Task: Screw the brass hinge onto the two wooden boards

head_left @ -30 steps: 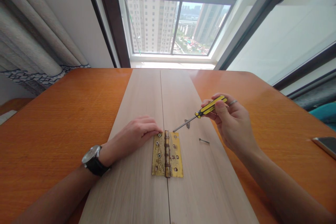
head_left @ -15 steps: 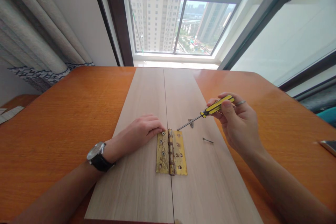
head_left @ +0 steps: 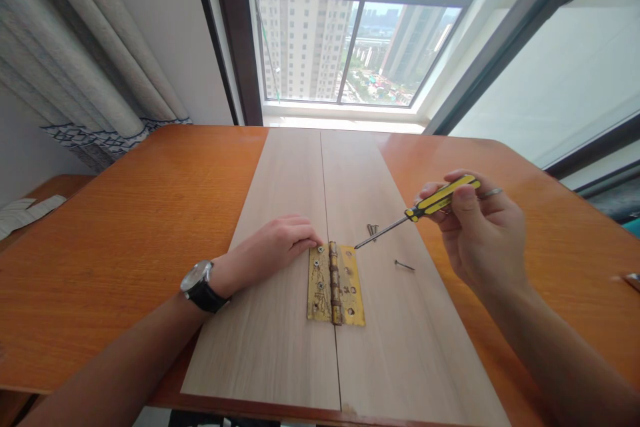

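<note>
A worn brass hinge [head_left: 335,285] lies open across the seam between two pale wood boards [head_left: 280,347]. Screw heads show in its left leaf, while the right leaf has bare holes. My left hand [head_left: 277,243], fingers together, touches the top left corner of the hinge; whether anything is between the fingertips is hidden. In my right hand [head_left: 480,233] is a yellow and black screwdriver [head_left: 443,198], its tip beside the upper right corner of the hinge. Screws [head_left: 373,231] lie on the right board behind the shaft, and a single screw [head_left: 405,265] lies nearer, to the right.
The boards rest on an orange-brown wooden table [head_left: 200,180]. Beyond it is a window [head_left: 360,47], with a curtain [head_left: 75,47] at the left. Pale strips [head_left: 30,213] lie at the far left. A partly visible object [head_left: 634,280] sits at the right edge.
The whole view has shifted, with the scene moving right. My right hand and the screwdriver have moved slightly right, away from the hinge's right leaf. My left hand stays at the hinge corner.
</note>
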`<state>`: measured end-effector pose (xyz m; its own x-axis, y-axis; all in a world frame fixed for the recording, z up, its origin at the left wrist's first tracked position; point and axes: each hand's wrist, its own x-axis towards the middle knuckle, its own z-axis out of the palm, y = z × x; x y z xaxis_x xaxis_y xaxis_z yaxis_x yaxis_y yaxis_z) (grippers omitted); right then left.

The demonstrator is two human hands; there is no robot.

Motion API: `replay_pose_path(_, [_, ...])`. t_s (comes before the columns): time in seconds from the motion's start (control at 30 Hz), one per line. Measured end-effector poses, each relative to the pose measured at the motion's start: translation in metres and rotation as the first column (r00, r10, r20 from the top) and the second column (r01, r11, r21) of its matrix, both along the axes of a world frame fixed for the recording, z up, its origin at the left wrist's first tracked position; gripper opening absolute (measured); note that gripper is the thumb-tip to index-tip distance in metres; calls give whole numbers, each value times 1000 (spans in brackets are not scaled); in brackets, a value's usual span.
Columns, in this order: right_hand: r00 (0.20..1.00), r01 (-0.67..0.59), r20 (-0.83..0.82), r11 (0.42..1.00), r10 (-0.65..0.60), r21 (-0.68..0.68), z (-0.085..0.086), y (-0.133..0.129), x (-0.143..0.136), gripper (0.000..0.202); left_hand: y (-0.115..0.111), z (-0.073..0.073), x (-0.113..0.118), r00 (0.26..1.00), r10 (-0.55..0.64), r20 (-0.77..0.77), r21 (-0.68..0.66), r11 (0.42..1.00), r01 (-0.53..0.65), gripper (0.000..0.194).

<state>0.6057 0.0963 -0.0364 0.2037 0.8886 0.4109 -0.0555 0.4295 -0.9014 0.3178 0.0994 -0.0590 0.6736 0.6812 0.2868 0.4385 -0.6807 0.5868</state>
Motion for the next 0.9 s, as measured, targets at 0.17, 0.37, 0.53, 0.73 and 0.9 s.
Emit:
replay_pose_path(0.17, [995,-63,70,998,64,-21,-2,-4,-3,19,1,-1,-1,1000,2,-3,-7,1000,-3,23])
replay_pose_path(0.37, [984,-69,171,990,48,120,-2,-14,-10,17,1,-3,-1,1000,-6,-5,11,1000,6,24])
replay_pose_path(0.53, [974,-91,224,957,28,276,-2,-26,-15,16,1,-3,-1,1000,11,-1,27,1000,-11,24])
replay_pose_path(0.73, [973,-95,228,954,28,286,-4,-28,-14,17,1,-5,-2,1000,1,9,34,999,-1,26])
replay_pose_path(0.9, [976,-83,215,959,23,273,-2,-23,-14,16,1,-5,-3,995,60,77,-4,998,-60,17])
